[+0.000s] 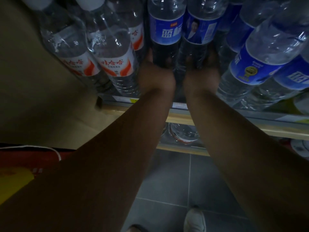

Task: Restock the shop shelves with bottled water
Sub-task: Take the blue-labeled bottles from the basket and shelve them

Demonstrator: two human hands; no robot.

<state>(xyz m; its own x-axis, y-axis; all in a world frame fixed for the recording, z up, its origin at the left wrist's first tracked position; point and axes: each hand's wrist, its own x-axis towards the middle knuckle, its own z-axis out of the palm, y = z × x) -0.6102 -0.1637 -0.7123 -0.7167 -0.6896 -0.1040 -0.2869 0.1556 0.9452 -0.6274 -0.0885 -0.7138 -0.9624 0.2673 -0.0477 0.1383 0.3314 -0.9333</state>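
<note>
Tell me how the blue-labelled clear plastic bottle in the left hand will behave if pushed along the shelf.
The blue-labelled clear plastic bottle looks full, so it is probably heavy for its size. Tall and narrow, it may tip if shoved high; the left hand grips it low.

I read 蓝标 on the blue-label bottle (165, 30) gripped by my left hand (155, 77), 娃哈哈 on the red-and-white bottle (115, 64) just left of it and on the next bottle (78, 64) farther left, part of 蓝 on a far bottle (294, 76) well to its right, and only blurred print on the portrait-label bottle (200, 30) in my right hand (200, 76).
</note>
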